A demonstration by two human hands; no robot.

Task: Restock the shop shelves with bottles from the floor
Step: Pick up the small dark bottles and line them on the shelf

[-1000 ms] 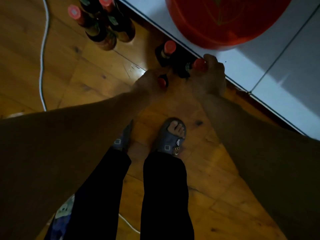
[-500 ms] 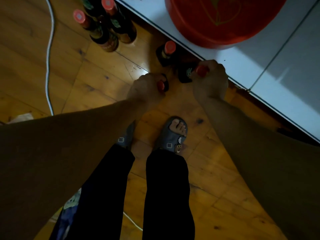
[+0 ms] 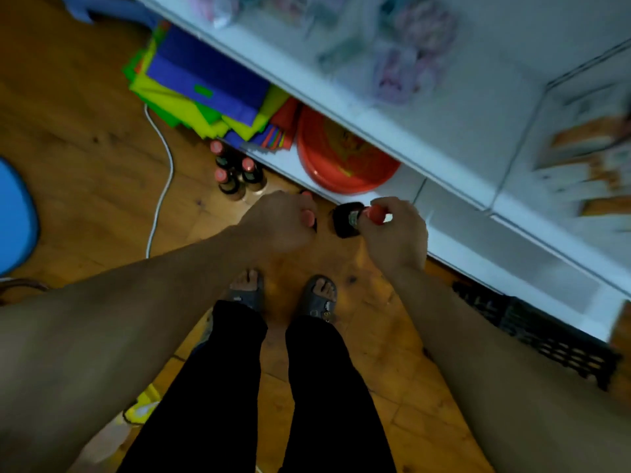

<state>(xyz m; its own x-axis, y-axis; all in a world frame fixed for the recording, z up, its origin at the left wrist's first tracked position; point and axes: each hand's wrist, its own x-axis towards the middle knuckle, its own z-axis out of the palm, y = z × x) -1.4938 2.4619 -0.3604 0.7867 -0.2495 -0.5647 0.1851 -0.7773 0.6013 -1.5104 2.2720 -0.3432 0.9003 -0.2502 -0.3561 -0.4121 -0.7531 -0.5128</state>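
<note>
Both hands are low over the wooden floor, just in front of the white shelf unit. The right hand is curled round the red cap and neck of a dark bottle, whose body shows to the left of the cap, just beside the front edge of the lowest shelf. The left hand is closed in a fist round the neck of a second bottle, of which only the pinkish-red cap and a sliver of dark glass show. Another cap peeks out past the knuckles, and I cannot tell whether it is gripped too or stands on the floor behind. Beyond the left hand, 3 more bottles stand upright in a tight cluster on the floor, close to the shelf edge. A white cable snakes across the boards to their left. On the lowest shelf a red basin sits directly behind the 2 held bottles and takes up that stretch of it. A stack of blue, green and yellow sheets lies further along, overhanging the edge. The upper shelf carries blurred packets. A black slatted crate sits low by the right forearm under the unit, and a blue rounded object is at the left border. 2 sandalled feet stand below the hands.
</note>
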